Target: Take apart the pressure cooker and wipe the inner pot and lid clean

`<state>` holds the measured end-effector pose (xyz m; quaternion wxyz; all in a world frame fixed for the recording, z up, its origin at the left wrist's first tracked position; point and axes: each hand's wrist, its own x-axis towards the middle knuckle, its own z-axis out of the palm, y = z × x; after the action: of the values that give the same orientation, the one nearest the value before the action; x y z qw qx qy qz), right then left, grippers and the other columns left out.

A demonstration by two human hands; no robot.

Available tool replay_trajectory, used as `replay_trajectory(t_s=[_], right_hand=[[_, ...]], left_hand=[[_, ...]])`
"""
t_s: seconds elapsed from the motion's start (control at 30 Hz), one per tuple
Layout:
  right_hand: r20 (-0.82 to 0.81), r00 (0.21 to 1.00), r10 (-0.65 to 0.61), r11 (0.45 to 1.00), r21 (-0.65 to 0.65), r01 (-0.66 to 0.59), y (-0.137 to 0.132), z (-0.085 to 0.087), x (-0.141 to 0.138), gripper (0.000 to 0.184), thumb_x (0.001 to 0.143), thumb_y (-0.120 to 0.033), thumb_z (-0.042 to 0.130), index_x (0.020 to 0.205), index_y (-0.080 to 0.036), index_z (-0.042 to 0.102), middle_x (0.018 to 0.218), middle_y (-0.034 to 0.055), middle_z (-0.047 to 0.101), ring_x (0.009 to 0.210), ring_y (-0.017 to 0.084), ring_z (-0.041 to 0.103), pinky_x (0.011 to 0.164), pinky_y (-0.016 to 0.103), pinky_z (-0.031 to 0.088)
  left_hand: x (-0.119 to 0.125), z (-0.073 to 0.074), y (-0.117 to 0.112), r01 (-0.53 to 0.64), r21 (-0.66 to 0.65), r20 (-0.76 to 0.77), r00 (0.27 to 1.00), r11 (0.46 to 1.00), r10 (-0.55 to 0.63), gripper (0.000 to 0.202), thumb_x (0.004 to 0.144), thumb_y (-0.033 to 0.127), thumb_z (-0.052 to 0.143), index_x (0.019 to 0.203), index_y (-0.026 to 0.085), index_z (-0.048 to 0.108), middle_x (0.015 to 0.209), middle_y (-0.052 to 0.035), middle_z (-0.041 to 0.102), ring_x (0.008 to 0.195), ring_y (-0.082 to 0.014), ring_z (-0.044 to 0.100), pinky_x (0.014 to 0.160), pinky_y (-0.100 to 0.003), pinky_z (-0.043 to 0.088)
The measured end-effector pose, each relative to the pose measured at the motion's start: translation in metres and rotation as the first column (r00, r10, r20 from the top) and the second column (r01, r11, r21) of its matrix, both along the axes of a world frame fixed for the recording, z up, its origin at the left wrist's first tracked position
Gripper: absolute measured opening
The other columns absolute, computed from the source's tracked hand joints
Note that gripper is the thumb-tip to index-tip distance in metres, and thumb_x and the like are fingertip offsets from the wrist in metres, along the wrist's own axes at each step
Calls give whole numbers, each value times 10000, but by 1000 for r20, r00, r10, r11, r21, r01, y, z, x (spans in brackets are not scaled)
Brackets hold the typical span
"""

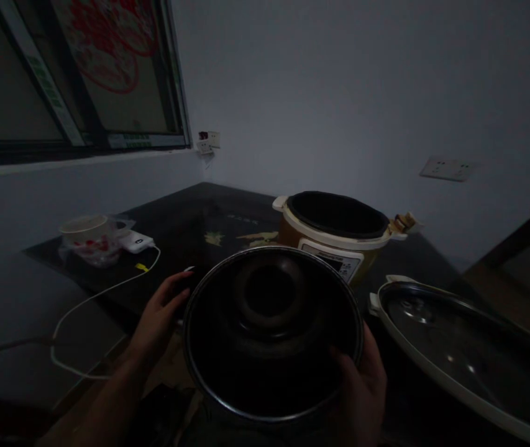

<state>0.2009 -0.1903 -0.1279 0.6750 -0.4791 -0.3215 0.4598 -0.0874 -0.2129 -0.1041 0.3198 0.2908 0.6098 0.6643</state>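
Note:
A dark round pot [269,347] with a thin shiny rim is tilted toward me, so I see into its shaded inside. My right hand [362,385] grips its right rim, the thumb over the edge on the inner side. On the other side, my left hand [164,310] is beside the left rim with its fingers apart. Whether it touches the pot is hard to tell in the dim light. A small white spot shows by its fingertips. Just behind the pot, an electric cooker [325,239] stands lidless on the dark table [190,214], showing a black interior.
At right lies a large glass lid [460,354] with a pale rim. A plastic-wrapped cup [90,236] stands at left beside a white device [137,242], from which a white cable [101,288] hangs over the table edge. Wall sockets [448,169] and a window [82,74] are behind.

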Motion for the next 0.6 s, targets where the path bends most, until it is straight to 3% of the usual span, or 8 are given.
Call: replay_trajectory(t_s=[0.1, 0.17, 0.3, 0.4, 0.6], right_hand=[[27, 999, -46, 999, -5, 46, -2, -6, 17, 694, 627, -350, 786, 1292, -265, 604, 1260, 70, 660, 1200, 340, 576, 938, 441, 489], [35, 997, -76, 997, -6, 76, -3, -8, 28, 681, 608, -355, 808, 1258, -258, 629, 1234, 74, 676, 1186, 350, 582, 933, 451, 484], [21, 987, -159, 987, 8, 159, -4, -12, 42, 655, 574, -337, 839, 1202, -274, 662, 1196, 54, 697, 1198, 356, 570, 980, 478, 452], [10, 991, -132, 988, 83, 131, -3, -9, 42, 633, 601, -298, 832, 1210, -292, 656, 1239, 43, 675, 1220, 343, 559, 1016, 489, 438], [137, 990, -16, 974, 227, -16, 6, -4, 36, 462, 687, -304, 774, 1142, -266, 705, 1272, 72, 652, 1216, 346, 567, 1017, 509, 449]], left_hand=[[14, 1, 8, 77, 7, 92, 993, 997, -77, 623, 681, 399, 789, 1249, 240, 588, 1297, -80, 622, 1092, -250, 642, 834, -303, 534], [24, 3, 11, 105, 30, 170, 979, 994, -109, 729, 653, 365, 817, 1316, 258, 532, 1244, -75, 658, 1031, -238, 674, 827, -308, 537], [39, 5, 8, 139, -24, 305, 944, 990, -125, 603, 590, 335, 854, 1129, 183, 629, 995, -65, 745, 824, -219, 719, 695, -276, 555], [48, 9, 2, 84, -27, 363, 929, 996, -68, 507, 585, 290, 850, 1038, 181, 649, 935, -43, 750, 808, -207, 719, 673, -255, 556], [56, 21, -8, -100, 37, 349, 934, 994, 81, 608, 630, 288, 802, 1200, 247, 595, 1089, -22, 717, 1023, -234, 679, 831, -299, 557]])
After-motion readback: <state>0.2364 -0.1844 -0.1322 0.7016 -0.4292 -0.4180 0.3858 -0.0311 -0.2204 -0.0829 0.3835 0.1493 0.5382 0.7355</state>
